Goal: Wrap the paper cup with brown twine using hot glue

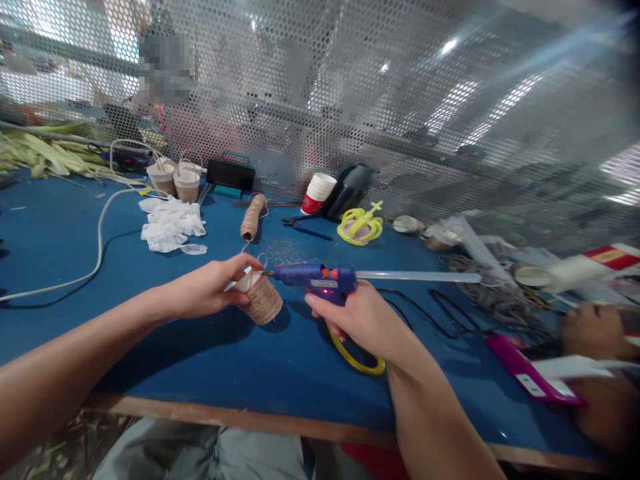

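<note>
A worker's left hand (pixel 210 290) grips a small paper cup wrapped in brown twine (pixel 263 301), tilted on its side near the middle of a blue-covered workbench (pixel 200 353), fingers closed on its white rim. The right hand (pixel 360 317) is clenched around the grip of a blue hot-glue gun (pixel 315 277), its nozzle at the cup's rim, a clear glue stick (pixel 415 276) jutting from the back. Yellow-handled scissors (pixel 357 360) lie beneath that wrist. Behind, a spool of brown twine (pixel 251 218) and a yellow plastic crown (pixel 360 225) sit before a perforated metal screen (pixel 450 80).
</note>
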Available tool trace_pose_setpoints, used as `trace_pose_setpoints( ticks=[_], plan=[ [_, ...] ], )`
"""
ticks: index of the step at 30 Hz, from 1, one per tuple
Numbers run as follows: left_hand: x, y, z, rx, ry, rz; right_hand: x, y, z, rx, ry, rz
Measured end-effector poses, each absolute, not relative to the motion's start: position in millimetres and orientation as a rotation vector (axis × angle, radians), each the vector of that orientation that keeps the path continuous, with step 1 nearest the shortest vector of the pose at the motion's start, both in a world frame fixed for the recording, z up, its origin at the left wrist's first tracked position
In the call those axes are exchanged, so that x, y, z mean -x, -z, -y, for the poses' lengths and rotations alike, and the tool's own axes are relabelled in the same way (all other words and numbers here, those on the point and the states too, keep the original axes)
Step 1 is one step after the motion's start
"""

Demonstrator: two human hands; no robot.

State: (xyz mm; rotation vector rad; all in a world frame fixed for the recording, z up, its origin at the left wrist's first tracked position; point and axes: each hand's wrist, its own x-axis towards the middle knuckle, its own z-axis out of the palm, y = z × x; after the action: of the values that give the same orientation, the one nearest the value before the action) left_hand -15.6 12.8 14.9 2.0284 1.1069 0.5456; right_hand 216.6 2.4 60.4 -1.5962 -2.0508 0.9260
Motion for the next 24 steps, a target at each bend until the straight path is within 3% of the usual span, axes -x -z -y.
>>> trace_pose_setpoints(
  ticks=[7, 11, 24],
  plan=[
    [15.6, -13.6, -13.7, -2.003, -0.554, -1.107, -224.0, -53.4, -16.1, 1.532, -1.096, 1.940],
    [15.9, -14.7, -13.7, -2.037, -0.533, -1.125, -234.9, -39.6, -43.1, 1.441, -1.066, 1.573],
    [15.8, -15.0, -13.2, -2.086, -0.554, -1.117, -232.6, -1.0, -116.0, 1.884, -1.068, 1.423]
  ],
)
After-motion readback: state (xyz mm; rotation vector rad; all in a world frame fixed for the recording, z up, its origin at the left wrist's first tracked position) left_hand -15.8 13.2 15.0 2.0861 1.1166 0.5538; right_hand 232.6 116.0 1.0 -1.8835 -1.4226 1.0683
